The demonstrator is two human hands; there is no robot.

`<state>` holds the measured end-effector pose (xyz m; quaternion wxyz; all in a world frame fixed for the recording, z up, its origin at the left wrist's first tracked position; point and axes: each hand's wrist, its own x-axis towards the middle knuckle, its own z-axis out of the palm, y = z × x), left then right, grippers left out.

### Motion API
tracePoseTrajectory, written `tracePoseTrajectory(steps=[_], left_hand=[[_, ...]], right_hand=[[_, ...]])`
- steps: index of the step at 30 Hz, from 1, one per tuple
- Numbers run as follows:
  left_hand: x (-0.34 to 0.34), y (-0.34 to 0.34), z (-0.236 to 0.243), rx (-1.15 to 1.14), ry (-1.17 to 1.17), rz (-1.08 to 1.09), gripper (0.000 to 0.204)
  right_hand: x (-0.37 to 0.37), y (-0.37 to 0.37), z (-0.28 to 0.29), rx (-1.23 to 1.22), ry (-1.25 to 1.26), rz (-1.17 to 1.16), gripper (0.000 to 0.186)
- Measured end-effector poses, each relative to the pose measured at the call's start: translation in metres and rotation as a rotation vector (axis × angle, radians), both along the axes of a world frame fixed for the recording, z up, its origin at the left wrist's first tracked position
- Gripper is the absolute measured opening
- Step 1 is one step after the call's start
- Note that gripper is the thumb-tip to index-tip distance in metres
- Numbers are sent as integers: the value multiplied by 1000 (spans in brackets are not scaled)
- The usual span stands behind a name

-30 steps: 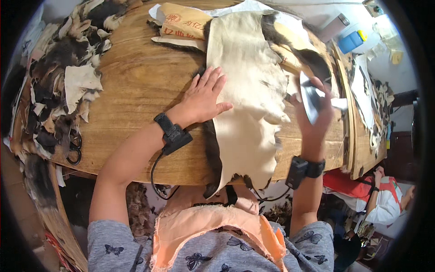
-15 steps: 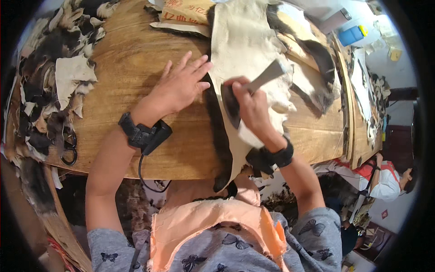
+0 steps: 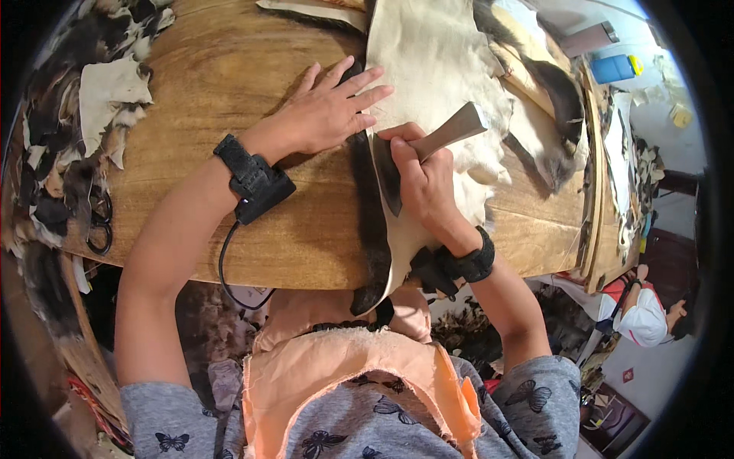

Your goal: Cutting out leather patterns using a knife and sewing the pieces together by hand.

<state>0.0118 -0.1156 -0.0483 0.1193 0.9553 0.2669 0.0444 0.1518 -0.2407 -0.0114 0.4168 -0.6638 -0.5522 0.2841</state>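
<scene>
A pale hide (image 3: 436, 69), skin side up with dark fur along its left edge, lies lengthwise on the wooden table (image 3: 191, 99). My left hand (image 3: 332, 111) lies with fingers spread across the hide's left edge, near its upper middle. My right hand (image 3: 424, 180) grips a metal tool (image 3: 459, 122) with a broad curved dark blade, set against the hide just right of the fur edge, below my left fingertips. The tool's flared end sticks up to the right.
Fur scraps (image 3: 46, 130) heap along the left, with black-handled scissors (image 3: 99, 229) beside them. More pelts (image 3: 550, 115) lie right of the hide. A blue container (image 3: 612, 69) and a pink bottle (image 3: 589, 38) stand at back right. Another person (image 3: 638, 314) is at the far right.
My right hand has swung leftward with the tool from beside the hide onto its left part. My left hand has shifted left, then up along the edge. The view has shifted somewhat.
</scene>
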Motion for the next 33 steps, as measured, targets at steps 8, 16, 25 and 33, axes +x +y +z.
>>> tracePoseTrajectory(steps=[8,16,25,33], left_hand=[[0,-6,4,-34,24,25,47],[-1,-3,3,-6,7,-4,46],[-1,2,1,20,31,-14,46],[0,-1,3,17,33,-3,46]], right_hand=[[1,-2,1,-46,58,4,15],[3,-2,5,-30,28,37,16],[11,5,-6,221,-417,276,10],[16,2,-2,139,-389,310,10]])
